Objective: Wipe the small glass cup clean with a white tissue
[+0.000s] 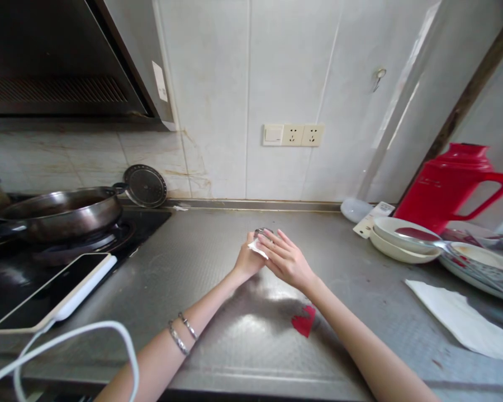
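Over the middle of the steel counter [218, 296], my two hands meet. My left hand [247, 259] is closed around a small round thing with a dark, shiny rim [263, 230]; most of it is hidden by my fingers, so its kind cannot be made out. A piece of white tissue [257, 249] pokes out between the hands. My right hand [289, 259] presses this tissue against the round thing, its fingers fairly straight and laid across it. Below the hands, a torn red scrap [304, 321] lies on the counter.
At left, a pan [62, 215] sits on the black stove [151, 220], near a phone [52, 293] with a white cable [88, 325]. To the right are a red thermos jug [448, 187], stacked white bowls [402, 251], a patterned dish [486, 271] and a white paper sheet [461, 321].
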`<action>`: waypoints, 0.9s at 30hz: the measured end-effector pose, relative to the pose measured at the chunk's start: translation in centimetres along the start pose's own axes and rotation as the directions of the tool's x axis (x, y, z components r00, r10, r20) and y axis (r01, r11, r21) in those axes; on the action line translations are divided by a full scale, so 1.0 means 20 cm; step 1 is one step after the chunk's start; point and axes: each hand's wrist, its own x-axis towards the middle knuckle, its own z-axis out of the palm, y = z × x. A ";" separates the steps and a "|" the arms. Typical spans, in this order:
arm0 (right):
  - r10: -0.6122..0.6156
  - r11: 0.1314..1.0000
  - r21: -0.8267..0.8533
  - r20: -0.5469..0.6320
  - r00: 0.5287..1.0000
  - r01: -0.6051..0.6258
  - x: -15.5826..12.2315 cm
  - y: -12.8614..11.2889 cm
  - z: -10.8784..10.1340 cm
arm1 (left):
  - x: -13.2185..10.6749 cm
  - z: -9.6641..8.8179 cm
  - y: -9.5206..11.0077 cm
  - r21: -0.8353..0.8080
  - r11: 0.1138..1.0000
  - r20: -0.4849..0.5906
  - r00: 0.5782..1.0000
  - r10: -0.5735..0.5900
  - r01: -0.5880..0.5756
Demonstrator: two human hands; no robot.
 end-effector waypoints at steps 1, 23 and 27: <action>0.028 0.999 -0.016 -0.017 0.999 -0.028 0.00 0.00 0.00 | 0.00 0.00 0.00 0.050 0.999 0.009 1.000 0.021 -0.021; 0.507 0.789 0.440 -0.074 0.859 -0.428 -0.03 0.02 0.07 | -0.02 0.01 0.03 0.029 0.996 0.047 0.995 -0.088 0.087; 0.639 0.608 0.593 0.029 0.769 -0.528 -0.04 0.05 0.10 | -0.01 -0.01 0.04 0.025 0.998 0.055 0.997 -0.061 0.060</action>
